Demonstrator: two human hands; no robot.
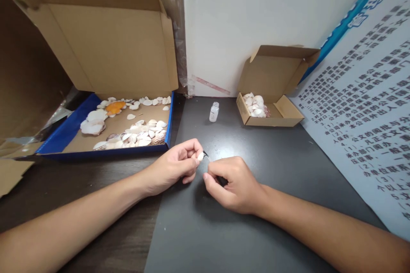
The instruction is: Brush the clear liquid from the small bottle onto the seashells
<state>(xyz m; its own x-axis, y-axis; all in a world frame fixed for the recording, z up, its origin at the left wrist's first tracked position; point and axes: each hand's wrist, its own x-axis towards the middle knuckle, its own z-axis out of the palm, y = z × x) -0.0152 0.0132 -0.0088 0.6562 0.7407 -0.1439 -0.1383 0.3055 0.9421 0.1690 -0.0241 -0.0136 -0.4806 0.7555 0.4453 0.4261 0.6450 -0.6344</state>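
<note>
In my left hand (181, 162), a small white seashell (200, 156) is pinched between thumb and fingers. My right hand (235, 185) is closed just to the right of it, fingertips pinched on a thin, pale stem (208, 160) that points toward the shell. A small dark tip (205, 153) shows beside the shell; whether it belongs to the stem I cannot tell. Both hands are held over the grey mat (182, 239). Beyond them stands a small clear bottle (214, 113) with a whitish look and no cap visible.
At the left, an open blue-edged cardboard box (104, 152) holds many white shells and an orange one (115, 107). A smaller open carton (272, 120) with white shells stands back right. A white panel (250, 8) rises behind; a printed sheet (361, 106) leans at right.
</note>
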